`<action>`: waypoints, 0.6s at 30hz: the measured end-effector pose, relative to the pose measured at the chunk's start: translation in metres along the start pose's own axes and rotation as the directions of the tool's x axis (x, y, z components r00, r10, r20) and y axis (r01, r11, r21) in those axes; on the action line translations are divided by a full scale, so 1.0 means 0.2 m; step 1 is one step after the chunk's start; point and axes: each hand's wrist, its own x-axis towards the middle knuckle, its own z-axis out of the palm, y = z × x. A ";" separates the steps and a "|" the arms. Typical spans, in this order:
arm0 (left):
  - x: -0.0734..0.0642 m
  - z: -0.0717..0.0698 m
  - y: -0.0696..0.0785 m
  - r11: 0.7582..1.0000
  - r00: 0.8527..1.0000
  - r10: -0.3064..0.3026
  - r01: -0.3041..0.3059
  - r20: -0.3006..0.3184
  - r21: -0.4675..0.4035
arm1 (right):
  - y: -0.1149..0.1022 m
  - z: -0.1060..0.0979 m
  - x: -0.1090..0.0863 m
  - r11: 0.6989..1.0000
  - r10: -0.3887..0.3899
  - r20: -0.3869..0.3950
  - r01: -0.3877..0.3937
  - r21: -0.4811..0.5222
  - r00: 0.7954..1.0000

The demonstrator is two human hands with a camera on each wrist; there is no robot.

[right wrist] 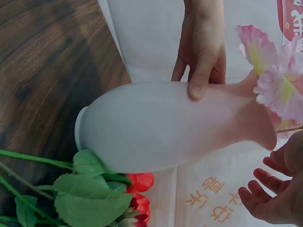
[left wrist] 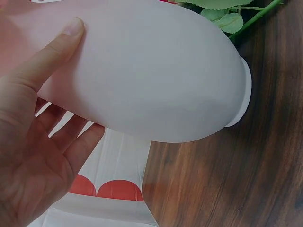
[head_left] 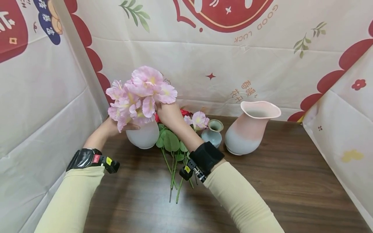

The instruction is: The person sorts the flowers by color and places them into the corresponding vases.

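Observation:
A tall vase (left wrist: 156, 71), pink toward its mouth and white below, stands at the left of the table. My left hand (left wrist: 52, 118) holds its side, thumb in front and fingers round behind. Large pink flowers (head_left: 145, 81) fill the vase's mouth and cover the rim in the head view. Beside the rim, my right hand (right wrist: 277, 189) has its fingers loosely bent and apart, with no stem visibly gripped. One thin stem (right wrist: 289, 129) shows just above that hand. In the head view the flowers hide my right fingertips (right wrist: 251, 201).
Red flowers (right wrist: 139, 182) with green leaves (head_left: 171, 142) and long stems lie right of the vase, near another pink flower (head_left: 199, 120). A small green-blue vase (head_left: 212, 136) and a wide pink-and-white vase (head_left: 246, 134) stand farther right. Printed cloth (head_left: 186, 55) walls surround the wooden table (head_left: 262, 181).

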 end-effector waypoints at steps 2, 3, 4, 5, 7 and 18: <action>0.00 0.00 0.01 1.000 1.000 0.000 0.000 -0.009 -0.001 | 0.03 0.00 -0.01 1.000 0.003 0.007 -0.003 0.005 1.000; 0.00 0.00 0.01 1.000 1.000 0.004 -0.004 -0.013 0.005 | 0.04 0.00 -0.01 1.000 -0.003 0.006 0.003 0.007 1.000; 0.00 0.00 0.01 1.000 1.000 0.010 -0.009 -0.018 0.014 | 0.06 0.00 -0.02 1.000 -0.006 0.004 0.006 0.017 1.000; 0.00 0.00 0.02 1.000 1.000 0.017 -0.017 -0.017 0.024 | 0.07 -0.01 -0.02 1.000 -0.004 0.004 0.004 0.025 1.000; 0.00 0.00 0.01 0.998 0.999 0.032 -0.031 -0.017 0.047 | 0.10 -0.01 -0.04 1.000 0.001 0.006 -0.001 0.010 1.000; 0.00 0.01 0.01 0.998 0.999 0.035 -0.035 -0.008 0.058 | 0.23 -0.03 -0.09 0.998 0.036 0.069 -0.032 -0.058 0.997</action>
